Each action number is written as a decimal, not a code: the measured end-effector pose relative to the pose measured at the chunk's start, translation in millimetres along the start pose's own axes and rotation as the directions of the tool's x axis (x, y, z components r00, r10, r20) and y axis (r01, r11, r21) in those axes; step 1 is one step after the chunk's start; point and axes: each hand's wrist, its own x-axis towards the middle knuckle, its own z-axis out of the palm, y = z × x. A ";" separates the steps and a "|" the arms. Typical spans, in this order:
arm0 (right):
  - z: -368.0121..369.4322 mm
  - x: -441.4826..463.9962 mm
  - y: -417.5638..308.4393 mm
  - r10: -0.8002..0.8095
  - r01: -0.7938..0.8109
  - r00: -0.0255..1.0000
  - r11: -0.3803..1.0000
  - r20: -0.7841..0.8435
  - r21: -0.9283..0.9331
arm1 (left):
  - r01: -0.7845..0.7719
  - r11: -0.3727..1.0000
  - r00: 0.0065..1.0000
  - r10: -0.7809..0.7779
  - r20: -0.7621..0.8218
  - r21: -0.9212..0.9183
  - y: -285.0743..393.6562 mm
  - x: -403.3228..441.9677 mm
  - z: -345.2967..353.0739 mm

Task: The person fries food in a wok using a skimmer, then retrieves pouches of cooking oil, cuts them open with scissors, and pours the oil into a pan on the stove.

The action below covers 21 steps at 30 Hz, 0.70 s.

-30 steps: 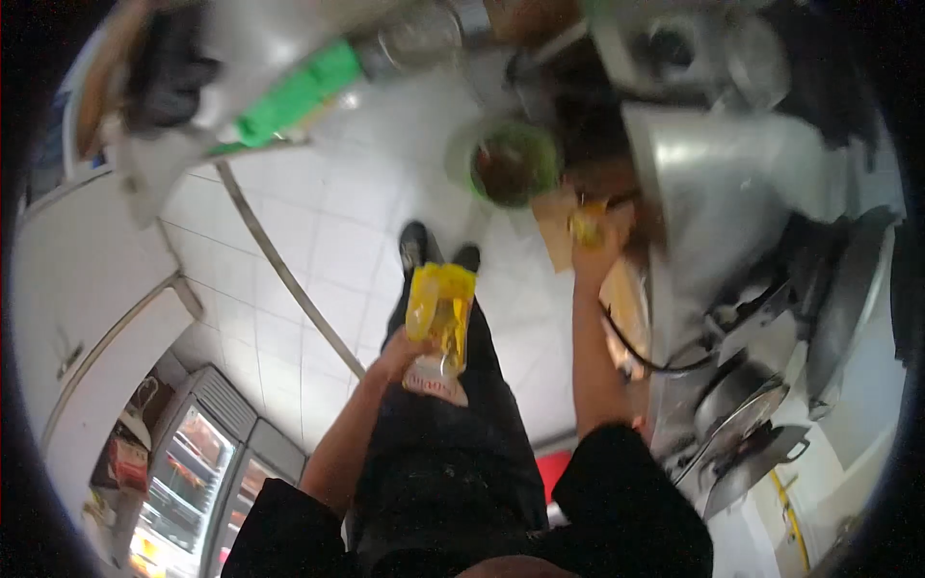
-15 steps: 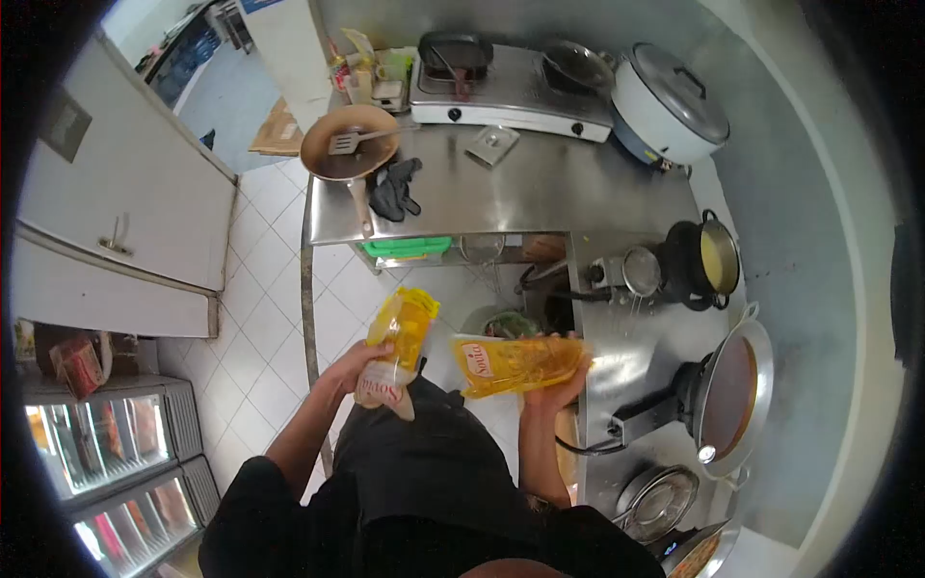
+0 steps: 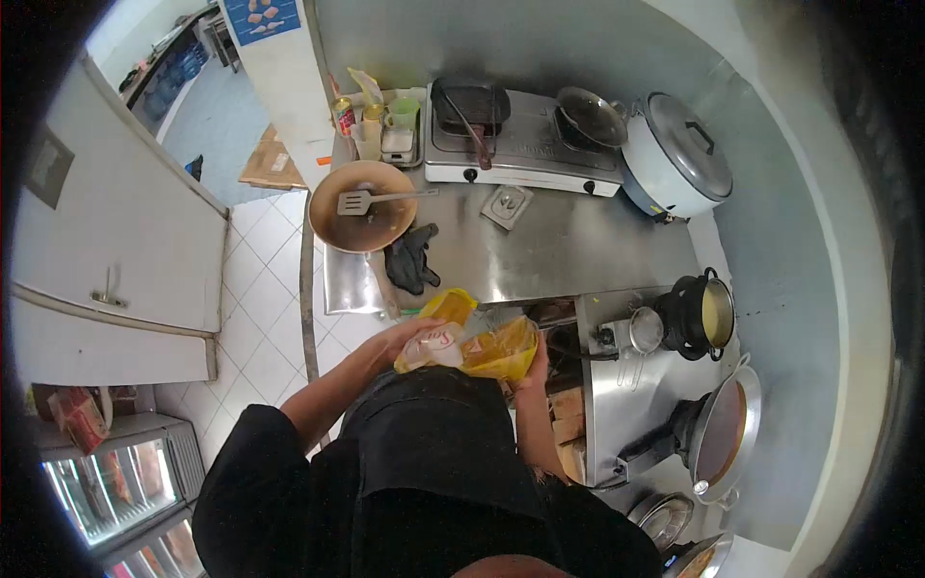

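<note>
Close to my body, my left hand is closed on a yellow and clear plastic pouch with red lettering on its pale end. My right hand grips a second yellow pouch, amber in its clear part, by its right side. The two pouches meet or overlap in front of my apron. Just beyond them is the edge of the steel counter, with a black glove and a brown pan that has a slotted spatula lying across it.
A two-burner stove holds a black grill pan and a frying pan. To its right is a large white lidded cooker. Along the right side stand a pot of yellow liquid and a wide wok. A lit fridge stands lower left.
Both pouches have come together in front of my body, the right one moving left. My view has shifted up from the floor to the counter and stove.
</note>
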 end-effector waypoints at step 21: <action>22.2 251.9 -83.5 0.215 -0.204 0.976 0.964 0.046 -0.171 | -0.003 0.828 0.985 -0.094 -0.144 -0.560 132.4 139.9 -38.6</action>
